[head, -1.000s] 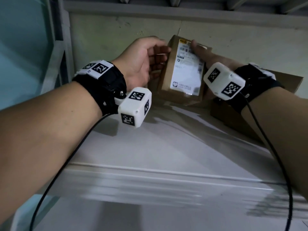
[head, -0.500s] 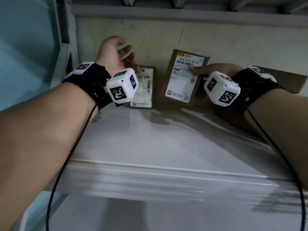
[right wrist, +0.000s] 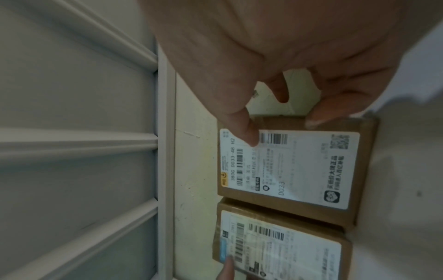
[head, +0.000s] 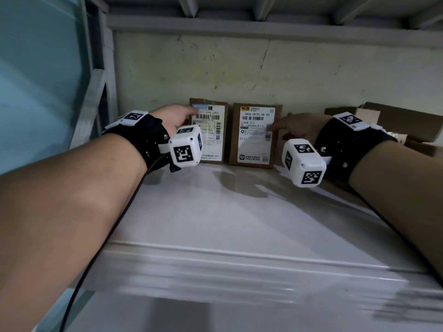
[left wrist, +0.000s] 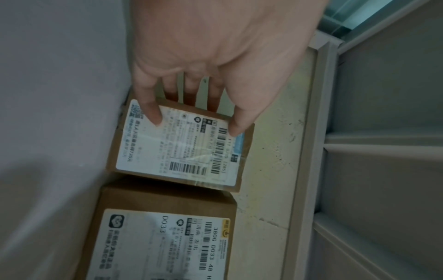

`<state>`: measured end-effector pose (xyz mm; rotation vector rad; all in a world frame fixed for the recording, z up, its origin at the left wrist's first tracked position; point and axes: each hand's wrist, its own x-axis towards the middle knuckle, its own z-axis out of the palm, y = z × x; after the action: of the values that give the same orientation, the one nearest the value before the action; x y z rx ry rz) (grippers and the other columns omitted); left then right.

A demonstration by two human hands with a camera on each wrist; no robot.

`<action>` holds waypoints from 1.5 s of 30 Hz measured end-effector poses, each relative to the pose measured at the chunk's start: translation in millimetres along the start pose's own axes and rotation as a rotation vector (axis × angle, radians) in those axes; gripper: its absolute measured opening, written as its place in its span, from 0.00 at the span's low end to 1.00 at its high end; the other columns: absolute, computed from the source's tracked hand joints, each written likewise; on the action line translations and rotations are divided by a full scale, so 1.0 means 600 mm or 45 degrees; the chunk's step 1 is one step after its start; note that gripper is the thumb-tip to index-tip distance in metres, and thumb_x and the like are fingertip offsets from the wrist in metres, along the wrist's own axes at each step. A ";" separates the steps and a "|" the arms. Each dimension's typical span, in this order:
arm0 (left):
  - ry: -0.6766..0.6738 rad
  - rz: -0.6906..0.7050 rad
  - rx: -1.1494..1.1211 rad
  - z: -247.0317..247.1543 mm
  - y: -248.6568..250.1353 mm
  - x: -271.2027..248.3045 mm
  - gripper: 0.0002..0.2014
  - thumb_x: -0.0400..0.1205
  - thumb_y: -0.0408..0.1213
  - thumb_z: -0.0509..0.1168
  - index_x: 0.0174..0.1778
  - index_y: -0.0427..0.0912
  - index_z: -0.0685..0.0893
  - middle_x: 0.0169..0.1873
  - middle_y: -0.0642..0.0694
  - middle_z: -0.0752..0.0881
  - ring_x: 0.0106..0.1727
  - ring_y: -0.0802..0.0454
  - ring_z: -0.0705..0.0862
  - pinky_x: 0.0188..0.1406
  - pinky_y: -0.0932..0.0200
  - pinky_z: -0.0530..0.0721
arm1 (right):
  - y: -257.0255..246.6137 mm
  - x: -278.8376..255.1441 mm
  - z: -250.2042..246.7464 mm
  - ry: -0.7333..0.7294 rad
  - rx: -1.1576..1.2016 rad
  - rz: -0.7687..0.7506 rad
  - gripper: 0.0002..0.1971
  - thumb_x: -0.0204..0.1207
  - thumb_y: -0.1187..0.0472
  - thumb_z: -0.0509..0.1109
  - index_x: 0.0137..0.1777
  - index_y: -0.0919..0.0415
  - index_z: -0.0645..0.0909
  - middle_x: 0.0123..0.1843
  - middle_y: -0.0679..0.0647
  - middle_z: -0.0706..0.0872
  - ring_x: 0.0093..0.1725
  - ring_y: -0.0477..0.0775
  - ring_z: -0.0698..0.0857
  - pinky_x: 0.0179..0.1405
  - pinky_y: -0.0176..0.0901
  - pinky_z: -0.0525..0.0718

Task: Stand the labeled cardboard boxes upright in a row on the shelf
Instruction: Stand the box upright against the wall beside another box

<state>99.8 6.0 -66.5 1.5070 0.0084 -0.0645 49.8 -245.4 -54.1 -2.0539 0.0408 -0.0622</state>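
Note:
Two brown cardboard boxes with white shipping labels stand upright side by side against the back wall on the white shelf (head: pixel 227 212). My left hand (head: pixel 182 116) (left wrist: pixel 194 121) holds the left box (head: pixel 211 140) (left wrist: pixel 182 151) at its left edge, with the thumb and one finger on the label and the other fingers behind the edge. My right hand (head: pixel 285 128) (right wrist: pixel 282 130) grips the right box (head: pixel 254 137) (right wrist: pixel 292 166) at its right edge, thumb on the label. The two boxes nearly touch.
More cardboard boxes (head: pixel 407 125) sit at the back right of the shelf, behind my right wrist. A metal upright (head: pixel 96 92) bounds the shelf on the left. Another shelf (head: pixel 239 25) hangs overhead. The shelf front is bare white surface.
The right box went from lifted and tilted to standing upright beside the left box. My left hand let go of it, swung left, then came down onto the left box.

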 end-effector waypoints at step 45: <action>0.099 0.099 0.083 0.020 -0.015 0.016 0.08 0.89 0.36 0.70 0.43 0.40 0.86 0.32 0.45 0.93 0.39 0.51 0.90 0.49 0.56 0.92 | 0.003 0.011 -0.003 0.089 0.503 0.126 0.06 0.89 0.60 0.61 0.60 0.61 0.74 0.67 0.57 0.75 0.62 0.59 0.79 0.56 0.56 0.83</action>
<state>108.6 -6.7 -74.9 1.5725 0.0106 0.0568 56.3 -248.5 -54.7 -1.6524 0.1611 -0.0743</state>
